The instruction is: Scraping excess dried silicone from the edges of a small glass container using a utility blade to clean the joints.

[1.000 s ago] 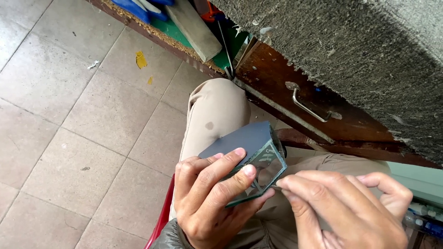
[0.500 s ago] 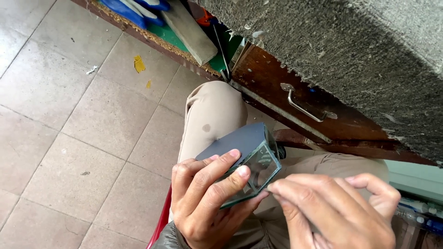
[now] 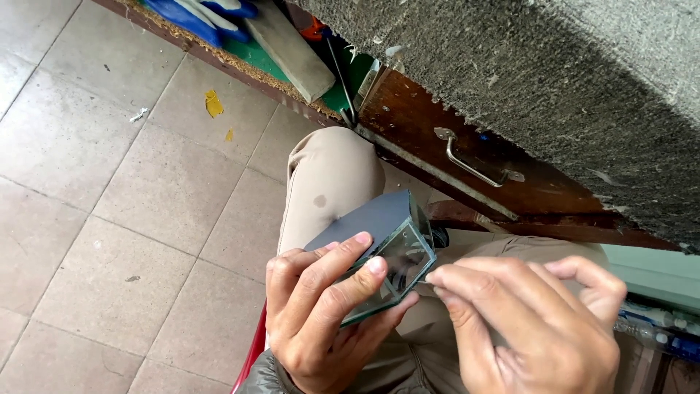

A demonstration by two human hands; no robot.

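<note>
Head view looks down on a seated person's lap, where the left hand (image 3: 321,314) grips a small box-like block (image 3: 379,252) with a smooth dark grey top face and a clear, greenish glass-like end that shows thick, shiny edges. Its shape is roughly rectangular, with the transparent end tilted toward the camera. The left thumb and fingers curl around the block from below and from the near side, the forefinger and middle finger lying across the glass face, so the block sits just above the thighs, held off them. The right hand (image 3: 532,328) comes in from the right with fingertips bunched together, pinching at the lower right edge of the glass end; whether anything thin lies between those fingertips cannot be told. Beige trousers (image 3: 328,175) cover the bent knee beneath. Pale square floor tiles (image 3: 109,182) with dark grout lines fill the left side. Overhead runs a rough, grey concrete slab (image 3: 554,80), and under it a dark brown wooden panel (image 3: 430,117) carries a slim metal handle (image 3: 474,164). A red chair edge (image 3: 251,354) shows beside the left wrist.
</note>
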